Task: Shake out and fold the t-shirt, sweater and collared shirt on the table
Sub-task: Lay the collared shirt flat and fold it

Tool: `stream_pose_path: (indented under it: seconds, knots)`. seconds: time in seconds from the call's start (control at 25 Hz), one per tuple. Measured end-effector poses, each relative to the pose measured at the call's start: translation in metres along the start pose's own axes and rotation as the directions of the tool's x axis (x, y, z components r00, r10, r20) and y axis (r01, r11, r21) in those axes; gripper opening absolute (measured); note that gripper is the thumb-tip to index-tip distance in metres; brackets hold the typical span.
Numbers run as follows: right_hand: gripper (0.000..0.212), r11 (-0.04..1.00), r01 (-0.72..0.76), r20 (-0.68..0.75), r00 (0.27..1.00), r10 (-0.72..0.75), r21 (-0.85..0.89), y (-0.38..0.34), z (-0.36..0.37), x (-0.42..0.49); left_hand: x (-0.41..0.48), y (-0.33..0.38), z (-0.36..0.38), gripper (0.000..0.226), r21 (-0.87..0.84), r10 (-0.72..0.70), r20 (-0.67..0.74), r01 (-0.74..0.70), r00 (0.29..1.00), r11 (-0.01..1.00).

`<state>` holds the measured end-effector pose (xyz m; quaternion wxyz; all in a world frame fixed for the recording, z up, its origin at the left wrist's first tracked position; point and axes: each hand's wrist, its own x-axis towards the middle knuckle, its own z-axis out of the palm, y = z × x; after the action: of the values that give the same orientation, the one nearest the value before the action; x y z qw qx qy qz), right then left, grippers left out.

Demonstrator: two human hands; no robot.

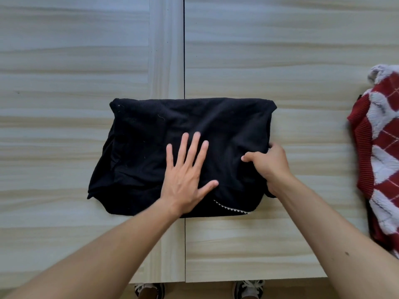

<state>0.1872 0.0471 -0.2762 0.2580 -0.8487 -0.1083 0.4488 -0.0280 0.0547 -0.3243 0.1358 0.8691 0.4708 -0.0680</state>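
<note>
A black garment lies folded into a rough rectangle in the middle of the table, a strip of white scalloped trim showing at its near edge. My left hand rests flat on it, fingers spread, near its centre. My right hand is closed on the garment's right edge, thumb on top and fingers curled under the fabric. A red and white argyle sweater lies crumpled at the table's right edge, partly cut off by the frame. No third garment shows.
The table is pale wood grain, made of two panels with a dark seam running front to back under the black garment. Its near edge is at the bottom, with my two shoes below it.
</note>
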Motion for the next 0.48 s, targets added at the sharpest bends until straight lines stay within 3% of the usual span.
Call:
stream_pose_path:
  seconds: [0.08,0.2,0.32,0.36,0.44,0.48]
  knots:
    - [0.053,0.991,0.083,0.102,0.990,-0.094,0.103,-0.024,0.002,-0.023,-0.025,-0.007,0.013,0.094,-0.046,-0.098,0.023,0.099,0.995,0.994]
    - [0.061,0.933,0.345,0.147,0.922,-0.357,0.103,-0.068,0.024,-0.068,-0.047,-0.009,0.021,0.088,-0.083,-0.201,0.072,0.206,0.977,0.975]
    - [0.082,0.786,0.619,0.281,0.756,-0.591,-0.014,-0.095,0.077,-0.119,-0.072,0.000,0.008,0.076,-0.255,-0.220,0.109,0.241,0.970,0.937]
    - [0.089,0.740,0.668,0.397,0.702,-0.591,-0.081,-0.096,0.098,-0.134,-0.085,0.001,0.002,0.064,-0.392,-0.289,0.137,0.320,0.947,0.862]
    - [0.094,0.689,0.681,0.646,0.646,-0.406,-0.248,-0.096,0.135,-0.155,-0.106,-0.013,-0.008,0.033,-0.491,-0.446,0.170,0.468,0.879,0.735]
    - [0.087,0.685,0.663,0.695,0.645,-0.317,-0.303,-0.091,0.147,-0.156,-0.112,-0.019,-0.019,0.027,-0.457,-0.394,0.298,0.492,0.870,0.741]
